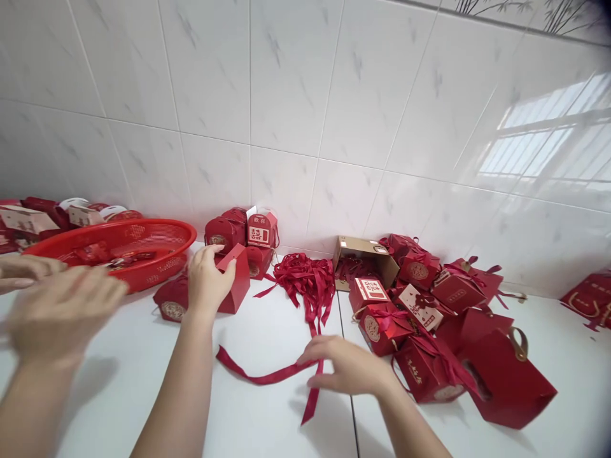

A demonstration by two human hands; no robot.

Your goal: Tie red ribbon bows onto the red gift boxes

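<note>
My left hand is closed on a plain red gift box, with its fingers over the top and the near side; part of the box is hidden behind the hand. My right hand has thumb and fingers curled around a dark red ribbon at the front. One end of this ribbon curves left along the white table, and another end hangs toward me below the fingers. Behind my right hand lies a tangled pile of red ribbons, with strands trailing forward to it.
A red plastic basket with small wrapped items stands left. A co-worker's blurred hands are beside it. Red boxes stand by the tiled wall. Several ribbon-tied boxes and a cardboard box sit right.
</note>
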